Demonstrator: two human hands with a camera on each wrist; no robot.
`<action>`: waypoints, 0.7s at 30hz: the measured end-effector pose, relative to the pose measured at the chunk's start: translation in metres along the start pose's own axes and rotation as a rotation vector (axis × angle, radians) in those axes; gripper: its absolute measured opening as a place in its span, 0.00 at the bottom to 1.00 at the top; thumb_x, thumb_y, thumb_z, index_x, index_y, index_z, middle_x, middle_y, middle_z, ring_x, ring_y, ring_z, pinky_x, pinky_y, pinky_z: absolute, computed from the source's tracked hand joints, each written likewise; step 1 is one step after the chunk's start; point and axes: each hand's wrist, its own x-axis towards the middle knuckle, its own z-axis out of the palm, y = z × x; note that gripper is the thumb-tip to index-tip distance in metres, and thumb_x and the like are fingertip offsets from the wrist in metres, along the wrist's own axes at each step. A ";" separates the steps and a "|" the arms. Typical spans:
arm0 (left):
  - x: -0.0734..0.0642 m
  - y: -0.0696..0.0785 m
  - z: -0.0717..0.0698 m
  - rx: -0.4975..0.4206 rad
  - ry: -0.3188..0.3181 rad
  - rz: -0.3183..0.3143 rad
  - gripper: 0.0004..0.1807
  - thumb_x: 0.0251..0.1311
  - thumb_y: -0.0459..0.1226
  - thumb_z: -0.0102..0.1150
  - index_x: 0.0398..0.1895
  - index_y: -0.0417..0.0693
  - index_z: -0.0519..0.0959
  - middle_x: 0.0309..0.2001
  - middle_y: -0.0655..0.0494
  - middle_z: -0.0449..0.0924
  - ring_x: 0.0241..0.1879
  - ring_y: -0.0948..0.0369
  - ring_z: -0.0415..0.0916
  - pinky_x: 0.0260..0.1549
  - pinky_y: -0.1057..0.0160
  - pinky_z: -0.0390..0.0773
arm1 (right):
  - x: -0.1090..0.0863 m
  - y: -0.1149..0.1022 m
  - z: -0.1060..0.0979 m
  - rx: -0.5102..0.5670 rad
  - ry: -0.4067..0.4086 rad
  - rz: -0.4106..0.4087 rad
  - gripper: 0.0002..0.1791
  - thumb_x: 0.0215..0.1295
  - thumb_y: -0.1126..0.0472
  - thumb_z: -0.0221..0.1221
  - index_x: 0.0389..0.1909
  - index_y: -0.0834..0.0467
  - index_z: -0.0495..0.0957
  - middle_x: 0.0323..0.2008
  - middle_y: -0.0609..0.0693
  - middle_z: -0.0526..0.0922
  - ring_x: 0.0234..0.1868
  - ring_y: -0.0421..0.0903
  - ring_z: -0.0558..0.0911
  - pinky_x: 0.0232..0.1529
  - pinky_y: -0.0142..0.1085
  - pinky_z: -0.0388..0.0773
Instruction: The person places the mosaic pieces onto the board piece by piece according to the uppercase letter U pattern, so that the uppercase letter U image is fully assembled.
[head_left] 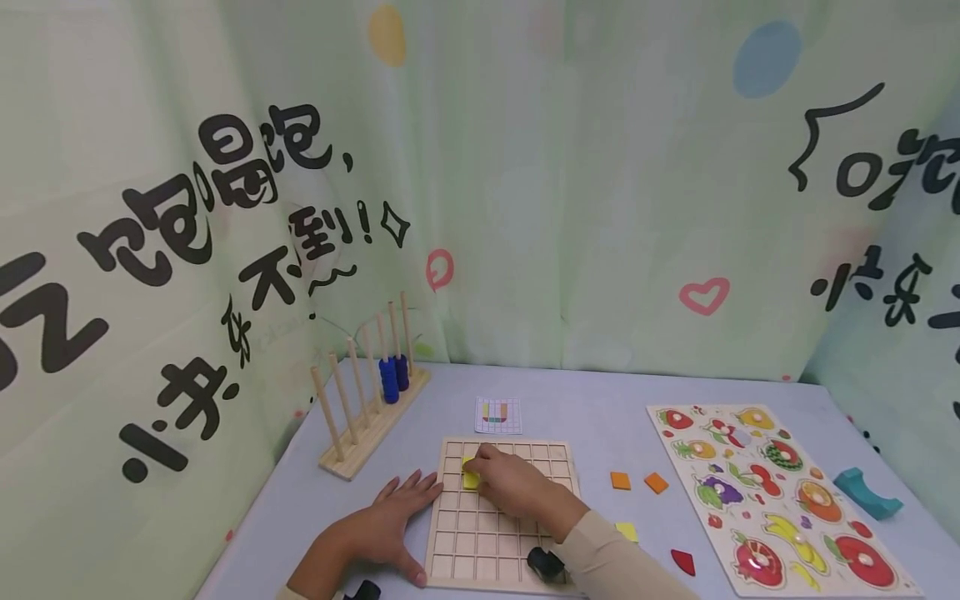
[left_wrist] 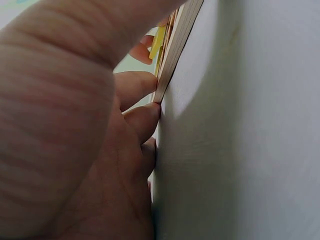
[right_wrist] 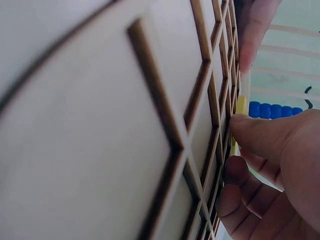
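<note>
A wooden grid board (head_left: 465, 546) lies flat in the middle of the table in the head view. Over its upper left cells, my right hand (head_left: 517, 487) pinches a small yellow tile (head_left: 470, 481) between thumb and fingertips. The right wrist view shows the thumb against that yellow tile (right_wrist: 241, 105), close to the grid. Another bit of yellow shows beneath the tile in the left wrist view, partly hidden. My left hand (head_left: 386, 518) rests at the board's left edge with fingers spread, its fingertips (left_wrist: 145, 120) touching the wooden side and holding nothing.
Behind the board lies a small pattern card (head_left: 498, 415). Orange tiles (head_left: 620, 481), a yellow tile (head_left: 626, 531) and a red piece (head_left: 682, 562) are to the right. Beyond them are a fruit puzzle board (head_left: 840, 583) and teal block (head_left: 862, 494). A peg stand (head_left: 352, 458) stands left.
</note>
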 end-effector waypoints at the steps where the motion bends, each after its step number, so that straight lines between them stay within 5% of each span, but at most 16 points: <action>1: 0.000 0.000 0.000 0.003 0.001 -0.002 0.68 0.25 0.67 0.75 0.76 0.55 0.57 0.76 0.56 0.48 0.75 0.51 0.37 0.70 0.42 0.35 | 0.000 0.000 0.000 0.002 0.001 -0.001 0.19 0.68 0.62 0.59 0.59 0.54 0.78 0.44 0.43 0.72 0.34 0.34 0.72 0.38 0.29 0.76; 21: 0.000 -0.004 0.001 -0.018 0.006 0.030 0.68 0.27 0.66 0.75 0.77 0.55 0.55 0.77 0.55 0.47 0.75 0.50 0.37 0.69 0.41 0.35 | 0.001 0.001 0.003 0.083 0.009 -0.006 0.17 0.67 0.62 0.61 0.56 0.55 0.80 0.45 0.42 0.73 0.38 0.33 0.73 0.44 0.30 0.77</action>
